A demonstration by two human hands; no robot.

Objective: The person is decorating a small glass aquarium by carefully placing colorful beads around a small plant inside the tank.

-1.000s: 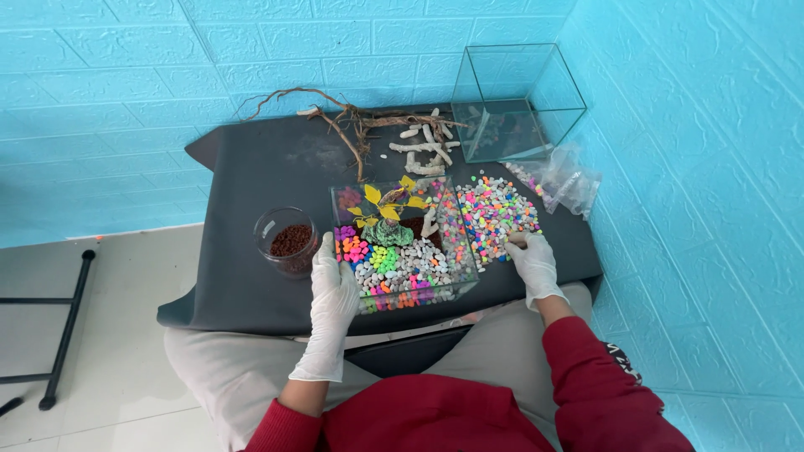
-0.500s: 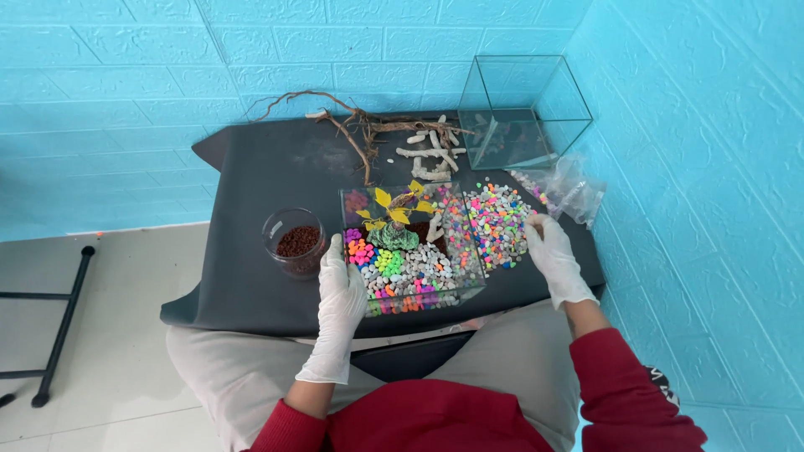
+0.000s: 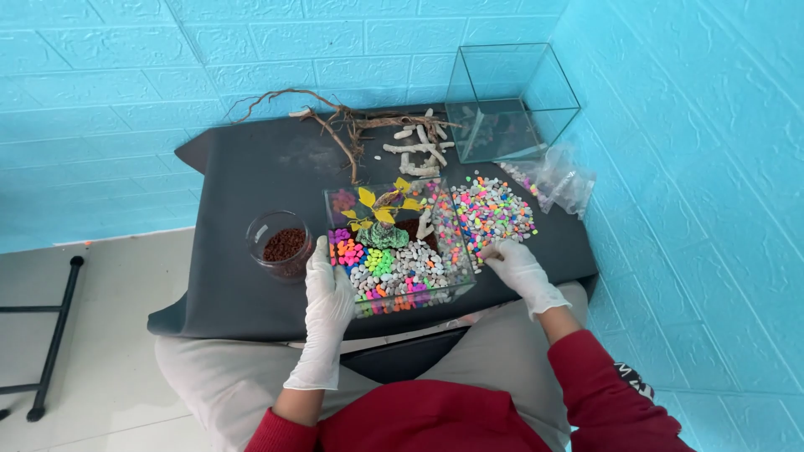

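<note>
A small glass tank [image 3: 456, 289] stands near the front of a black-covered table [image 3: 251, 176]; it holds coloured pebbles, a yellow-leaved plant and dark soil. My left hand [image 3: 325, 297], in a white glove, rests flat against the tank's left front corner. My right hand [image 3: 517, 266], also gloved, sits at the near edge of a loose pile of coloured pebbles [image 3: 496, 209] to the right of the tank, fingers pinched together over the stones. Whether a pebble is between the fingers is too small to tell.
A round glass jar of brown granules [image 3: 283, 245] stands left of the tank. An empty glass cube [image 3: 511, 100] sits at the back right, a clear plastic bag [image 3: 563, 177] beside it. Driftwood branches [image 3: 335, 125] and pale sticks [image 3: 419, 149] lie behind. A black stand [image 3: 50, 335] is on the floor.
My right hand has moved left and nearer, from the pile's right side to its near edge by the tank. My left hand stays at the tank's corner.
</note>
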